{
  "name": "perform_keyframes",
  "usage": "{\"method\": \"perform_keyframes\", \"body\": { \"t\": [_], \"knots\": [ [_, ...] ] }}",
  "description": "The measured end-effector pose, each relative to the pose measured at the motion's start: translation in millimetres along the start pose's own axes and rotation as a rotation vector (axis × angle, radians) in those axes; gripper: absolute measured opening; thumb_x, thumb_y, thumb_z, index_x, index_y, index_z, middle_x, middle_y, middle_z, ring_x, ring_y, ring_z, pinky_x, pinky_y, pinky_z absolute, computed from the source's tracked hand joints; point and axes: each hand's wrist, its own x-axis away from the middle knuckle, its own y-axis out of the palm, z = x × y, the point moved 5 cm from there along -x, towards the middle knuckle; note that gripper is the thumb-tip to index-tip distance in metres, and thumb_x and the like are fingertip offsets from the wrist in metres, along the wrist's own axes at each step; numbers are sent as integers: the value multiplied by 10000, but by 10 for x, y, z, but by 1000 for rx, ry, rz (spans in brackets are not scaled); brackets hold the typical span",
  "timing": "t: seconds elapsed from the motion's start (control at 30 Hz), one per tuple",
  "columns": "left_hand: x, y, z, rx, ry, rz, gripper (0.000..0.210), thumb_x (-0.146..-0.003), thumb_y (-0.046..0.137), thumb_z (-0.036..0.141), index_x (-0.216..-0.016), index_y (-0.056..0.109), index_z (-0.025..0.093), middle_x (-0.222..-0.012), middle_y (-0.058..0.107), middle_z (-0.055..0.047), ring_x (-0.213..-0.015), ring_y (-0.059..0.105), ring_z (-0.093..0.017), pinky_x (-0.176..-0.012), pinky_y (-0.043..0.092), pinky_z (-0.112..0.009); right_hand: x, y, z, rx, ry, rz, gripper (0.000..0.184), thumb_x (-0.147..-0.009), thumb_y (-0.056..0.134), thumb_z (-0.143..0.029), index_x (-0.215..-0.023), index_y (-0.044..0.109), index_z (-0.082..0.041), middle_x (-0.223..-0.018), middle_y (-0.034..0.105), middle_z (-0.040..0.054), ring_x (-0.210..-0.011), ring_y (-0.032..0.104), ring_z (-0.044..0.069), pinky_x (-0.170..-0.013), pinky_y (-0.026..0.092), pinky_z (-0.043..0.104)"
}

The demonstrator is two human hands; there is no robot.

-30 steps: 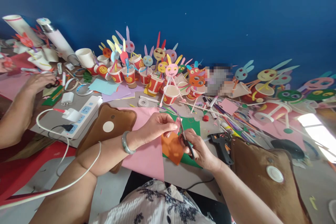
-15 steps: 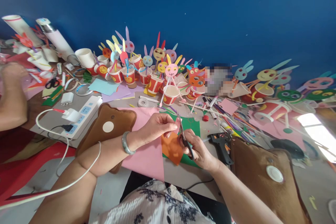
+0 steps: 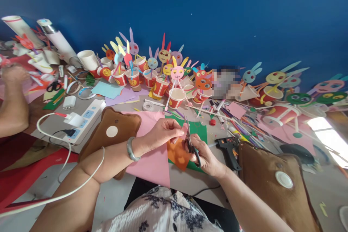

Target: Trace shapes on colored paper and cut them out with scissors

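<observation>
The scissors gripped in the right hand have opened slightly at the pink scrap pinched by the left hand above the bench, its cutting seemingly unfinished, face-topped cups standing assembled.

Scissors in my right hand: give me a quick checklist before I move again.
1. Scissors in the right hand: ok, held by the handles.
2. Pink paper piece secured: ok, pinched by the left hand.
3. Paper between the blades: cannot tell; it is right at them, but the overlap is unclear.
4. Left fingertips safely clear: cannot tell; they are close to the blades.
5. White cable off the left arm: not ok, it crosses the forearm.
6. Co-worker's hand out of the way: ok, at the far left.
</observation>
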Motion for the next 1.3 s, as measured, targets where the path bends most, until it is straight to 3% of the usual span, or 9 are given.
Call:
{"method": "perform_keyframes", "body": {
  "t": [1.1,1.3],
  "knots": [
    [-5,-29,-20,-19,33,-2,246,-790,683,333,-700,550,146,-533,525,44,-500,474,-63,-534,364,-213,29,40,44,-9,41,20,652,-846,251,-813,-731,478,-213,-739,556,64,-746,454,216,-703,429,379],
    [-13,-38,-48,18,4,24,265,-777,712,349,-702,565,141,-520,527,47,-485,481,-61,-512,366,-202,54,-71,82,-96,125,159,620,-849,372,-787,-677,501,-206,-684,529,41,-699,464,193,-639,405,331]
  ]
}}
